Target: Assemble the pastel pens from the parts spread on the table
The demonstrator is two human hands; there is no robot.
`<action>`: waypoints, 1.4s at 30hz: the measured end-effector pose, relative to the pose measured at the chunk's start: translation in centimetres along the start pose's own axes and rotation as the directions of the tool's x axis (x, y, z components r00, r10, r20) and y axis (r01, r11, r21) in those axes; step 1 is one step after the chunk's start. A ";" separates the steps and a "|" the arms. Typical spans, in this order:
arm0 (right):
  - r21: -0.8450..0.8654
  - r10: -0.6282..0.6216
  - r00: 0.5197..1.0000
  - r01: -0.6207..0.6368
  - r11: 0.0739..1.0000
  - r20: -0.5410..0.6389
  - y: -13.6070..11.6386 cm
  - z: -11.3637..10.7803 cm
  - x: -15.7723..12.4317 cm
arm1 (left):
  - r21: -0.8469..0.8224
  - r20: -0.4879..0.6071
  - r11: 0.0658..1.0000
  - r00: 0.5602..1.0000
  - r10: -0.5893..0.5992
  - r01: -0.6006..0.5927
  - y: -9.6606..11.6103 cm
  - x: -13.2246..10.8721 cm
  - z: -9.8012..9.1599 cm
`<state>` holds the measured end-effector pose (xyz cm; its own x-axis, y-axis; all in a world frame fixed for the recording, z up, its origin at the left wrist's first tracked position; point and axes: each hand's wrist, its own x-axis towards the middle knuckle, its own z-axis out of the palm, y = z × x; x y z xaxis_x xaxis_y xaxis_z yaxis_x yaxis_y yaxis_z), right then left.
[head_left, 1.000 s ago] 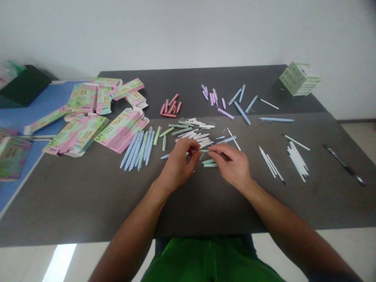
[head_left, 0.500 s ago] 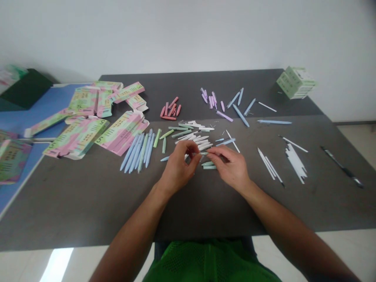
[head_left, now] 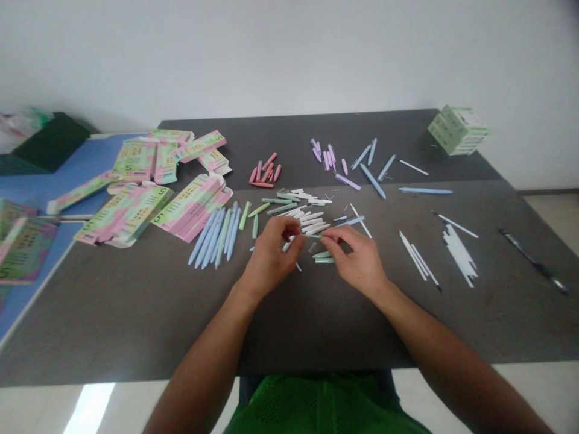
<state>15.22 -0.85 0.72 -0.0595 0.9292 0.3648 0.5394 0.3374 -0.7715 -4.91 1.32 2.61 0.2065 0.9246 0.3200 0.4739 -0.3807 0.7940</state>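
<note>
Near the middle of the dark table, my left hand (head_left: 274, 256) is closed, its thumb and fingers pinched round a small part I cannot make out. My right hand (head_left: 359, 256) pinches a thin green piece (head_left: 315, 235) between thumb and forefinger, close to the left fingertips. White pen parts (head_left: 312, 220) lie just beyond both hands. Green barrel pieces (head_left: 323, 260) rest between the hands on the table. To the left of my left hand, assembled blue pens (head_left: 208, 241) lie side by side with a green one among them.
Pink and green boxes (head_left: 190, 208) cover the left side. Red parts (head_left: 265, 173), purple parts (head_left: 329, 157) and blue barrels (head_left: 373, 181) lie at the back. White refills (head_left: 458, 253) and a black pen (head_left: 534, 262) are on the right. A green box stack (head_left: 459, 131) stands at the back right.
The view has shifted slightly, so the table's items appear a little further right and lower. Both hands stay close together in almost the same pinching pose.
</note>
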 end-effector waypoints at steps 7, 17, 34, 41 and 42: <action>-0.140 0.066 0.996 -0.059 0.988 0.051 1.9 0.0 0.4 | 0.314 0.017 0.932 0.980 -0.197 0.182 -2.8 1.6 -2.4; -0.249 0.039 0.999 -0.043 0.968 -0.021 2.7 -0.5 0.6 | 0.404 -0.019 0.852 0.934 -0.356 0.333 -4.3 2.0 -4.5; -0.256 0.045 0.999 -0.041 0.966 0.010 2.9 -0.3 0.5 | 0.472 0.145 0.861 0.946 -0.290 0.192 -3.2 1.8 -4.7; -0.221 0.054 0.998 -0.046 0.974 0.029 2.6 -0.1 0.5 | 0.639 0.316 0.763 0.869 -0.380 0.101 -2.4 0.3 -3.9; -0.213 0.056 0.998 -0.047 0.976 0.032 2.5 0.0 0.5 | 0.656 0.314 0.749 0.868 -0.385 0.095 -2.6 0.2 -3.6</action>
<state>16.57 0.49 -0.99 -0.0565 0.9509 0.3045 0.7085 0.2530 -0.6588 -9.20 2.52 2.52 0.2654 0.9452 -0.1900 0.9360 -0.2054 0.2858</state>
